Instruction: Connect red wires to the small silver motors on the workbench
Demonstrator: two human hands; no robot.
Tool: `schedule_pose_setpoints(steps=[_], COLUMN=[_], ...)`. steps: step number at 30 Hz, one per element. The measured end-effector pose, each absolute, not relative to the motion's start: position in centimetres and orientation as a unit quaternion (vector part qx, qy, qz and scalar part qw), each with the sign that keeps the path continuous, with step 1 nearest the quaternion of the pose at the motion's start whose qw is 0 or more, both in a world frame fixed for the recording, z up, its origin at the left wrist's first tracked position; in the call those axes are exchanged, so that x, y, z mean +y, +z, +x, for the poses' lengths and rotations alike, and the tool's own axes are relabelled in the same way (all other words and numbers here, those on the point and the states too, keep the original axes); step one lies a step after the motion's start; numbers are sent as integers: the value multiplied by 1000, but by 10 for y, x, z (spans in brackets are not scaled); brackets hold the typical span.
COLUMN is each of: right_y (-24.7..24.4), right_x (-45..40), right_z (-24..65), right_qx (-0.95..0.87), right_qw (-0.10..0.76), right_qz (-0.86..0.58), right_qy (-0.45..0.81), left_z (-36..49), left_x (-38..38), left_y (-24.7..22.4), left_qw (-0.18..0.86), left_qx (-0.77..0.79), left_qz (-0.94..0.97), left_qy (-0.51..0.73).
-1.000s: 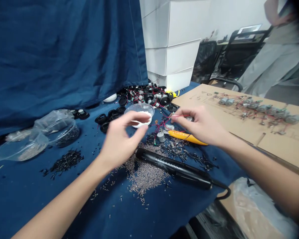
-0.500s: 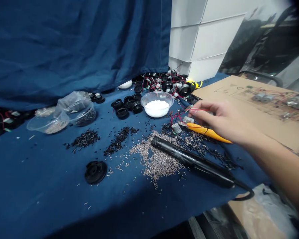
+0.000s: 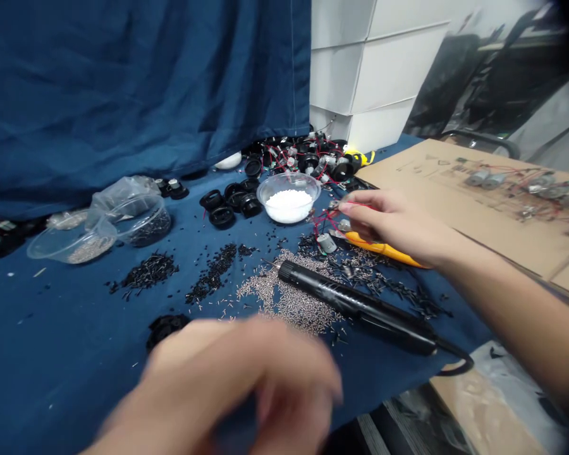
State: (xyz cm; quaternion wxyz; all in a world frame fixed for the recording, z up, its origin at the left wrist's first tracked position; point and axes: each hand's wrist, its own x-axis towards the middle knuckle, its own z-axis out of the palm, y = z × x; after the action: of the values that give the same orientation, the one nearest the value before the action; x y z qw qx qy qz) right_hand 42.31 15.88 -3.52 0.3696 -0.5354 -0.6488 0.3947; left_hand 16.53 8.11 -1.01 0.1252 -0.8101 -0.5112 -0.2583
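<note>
Right hand at a cluttered blue-clothed bench, fingers pinched together on a red wire above a small motor, soldering iron just below; blurred left hand low, its fingers impossible to tell

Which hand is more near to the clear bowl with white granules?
Right hand: its fingertips are just right of the clear bowl. The left hand, blurred, is far lower, near the view's bottom edge.
</note>
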Motion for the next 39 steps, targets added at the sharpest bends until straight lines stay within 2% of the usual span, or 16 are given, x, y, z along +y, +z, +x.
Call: schedule_pose_setpoints(steps=[2,4,5,6,8,11,13,15,17,23,31,39], right_y=[-33,-28,-24,-20,-13,-10,-17,-29,-43,-54,-27,-44], right_x=[162,164,164,163,162,166,174,186,199,221,220,210], right_z=[417,408,403,399,395,404,418,432,439,424,430,439], right_qx=[-614,-580,-568,-560,-566,-636,-708,-754,-772,-822,-802,-847], right_qw=[406,439,450,453,437,369,339,316,286,233,317,174], right_qz=[-547,-547,-535,-515,-466,-403,-438,-513,-538,-490,-475,-471], right_qy=[400,415,435,464,521,544,439,264,179,172,174,174], left_z=[181,201,210,219,232,235,227,217,208,192,166,163], left_x=[98,126,141,155,177,195,202,206,210,216,217,226], left_y=[-10,-16,-21,-26,-33,-37,-35,-30,-25,-31,-57,-51], left_qw=[-118,-426,-542,-630,-683,-680,-677,-674,-665,-570,-443,-357], left_qx=[-453,-407,-390,-376,-357,-381,-404,-416,-420,-448,-472,-469], left_qz=[-848,-769,-701,-632,-585,-569,-558,-555,-563,-638,-700,-739], left_qy=[-247,-248,-251,-250,-253,-262,-258,-255,-253,-259,-301,-326])
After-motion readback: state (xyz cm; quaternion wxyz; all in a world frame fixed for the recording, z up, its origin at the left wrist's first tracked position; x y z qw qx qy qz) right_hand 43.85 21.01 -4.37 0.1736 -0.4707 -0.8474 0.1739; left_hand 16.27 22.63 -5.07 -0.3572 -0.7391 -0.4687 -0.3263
